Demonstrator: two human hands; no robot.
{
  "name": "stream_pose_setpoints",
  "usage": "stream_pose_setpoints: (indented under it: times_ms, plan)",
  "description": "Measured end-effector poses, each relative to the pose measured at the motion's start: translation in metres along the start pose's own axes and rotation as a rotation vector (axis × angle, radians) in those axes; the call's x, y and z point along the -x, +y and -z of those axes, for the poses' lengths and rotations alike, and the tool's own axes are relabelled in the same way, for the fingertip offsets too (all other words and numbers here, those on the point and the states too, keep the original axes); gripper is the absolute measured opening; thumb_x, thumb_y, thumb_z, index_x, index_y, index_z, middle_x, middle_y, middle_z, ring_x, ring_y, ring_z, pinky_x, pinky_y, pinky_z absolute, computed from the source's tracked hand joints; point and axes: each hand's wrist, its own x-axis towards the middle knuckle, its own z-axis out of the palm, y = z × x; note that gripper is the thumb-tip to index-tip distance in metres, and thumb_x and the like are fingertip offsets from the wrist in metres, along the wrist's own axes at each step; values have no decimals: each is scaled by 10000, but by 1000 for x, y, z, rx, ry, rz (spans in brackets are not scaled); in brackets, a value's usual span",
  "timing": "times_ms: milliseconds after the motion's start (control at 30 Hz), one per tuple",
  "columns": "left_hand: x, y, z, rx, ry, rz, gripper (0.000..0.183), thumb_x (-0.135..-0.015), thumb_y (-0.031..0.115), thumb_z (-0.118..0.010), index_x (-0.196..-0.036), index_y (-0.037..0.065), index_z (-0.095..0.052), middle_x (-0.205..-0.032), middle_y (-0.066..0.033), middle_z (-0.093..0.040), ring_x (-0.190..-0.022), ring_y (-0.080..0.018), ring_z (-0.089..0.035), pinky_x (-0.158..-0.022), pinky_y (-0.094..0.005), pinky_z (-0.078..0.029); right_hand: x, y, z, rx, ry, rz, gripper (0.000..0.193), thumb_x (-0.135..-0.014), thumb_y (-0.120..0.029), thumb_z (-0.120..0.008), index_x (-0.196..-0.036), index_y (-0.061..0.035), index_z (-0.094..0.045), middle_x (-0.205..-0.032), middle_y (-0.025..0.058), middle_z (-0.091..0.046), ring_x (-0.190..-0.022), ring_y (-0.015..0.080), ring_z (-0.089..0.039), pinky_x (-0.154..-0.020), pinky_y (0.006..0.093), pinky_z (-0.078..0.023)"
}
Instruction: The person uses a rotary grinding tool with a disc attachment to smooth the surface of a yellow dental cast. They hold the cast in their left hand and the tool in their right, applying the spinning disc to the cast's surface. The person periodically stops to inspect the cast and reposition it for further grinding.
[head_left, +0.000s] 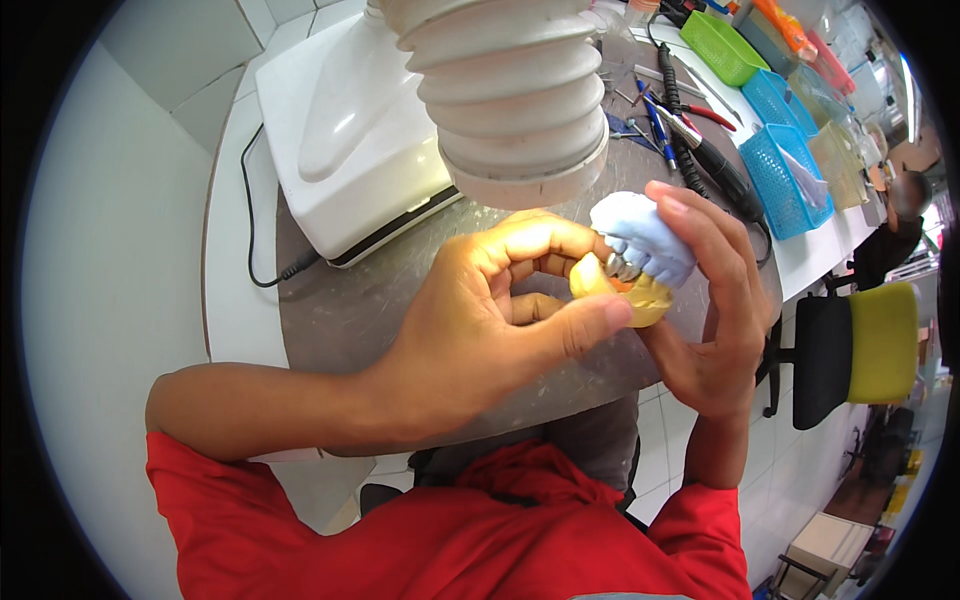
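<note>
A pale blue dental cast [655, 240] and a yellow dental cast [650, 306] are held together, teeth to teeth, above the bench. Silver metal crowns [622, 268] show at the left end where the two casts meet. My left hand [490, 310] is closed on the yellow cast, its thumb along the near side and its index finger reaching to the crowns. Around the blue cast curl the fingers of my right hand [725, 290], with the thumb low by the yellow cast. Part of the yellow cast is hidden behind my left thumb.
A ribbed white suction hose [510, 100] hangs just beyond my hands. At the left stands a white machine [350, 150] with a cord. A black handpiece [722, 172], pens and small tools lie back right, near blue baskets [785, 185]. A chair [850, 345] and a person [905, 205] are farther right.
</note>
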Motion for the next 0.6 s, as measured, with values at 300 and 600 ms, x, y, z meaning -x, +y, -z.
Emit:
stream_pose_setpoints:
  times_ms: [300, 600]
  plan:
    - [-18, -7, 16, -234, -11, 6, 125, -919, 50, -686, -966, -63, -662, -950, -50, -685, -886, -86, -639, -778, -245, -557, -4, 11, 6, -319, -103, -205, 434, -857, -97, -763, -1264, -43, -620, -1369, 199, -589, -1232, 308, -603, -1013, 379, -496]
    - [-16, -1, 20, -864, -41, -192, 177, -861, 75, -737, -1037, 77, -720, -1098, -26, -656, -1004, -117, -602, -732, -270, -470, -10, 39, 18, -120, 26, -317, 323, -898, -53, -701, -1215, -28, -646, -1306, 151, -624, -1253, 306, -579, -1057, 382, -450]
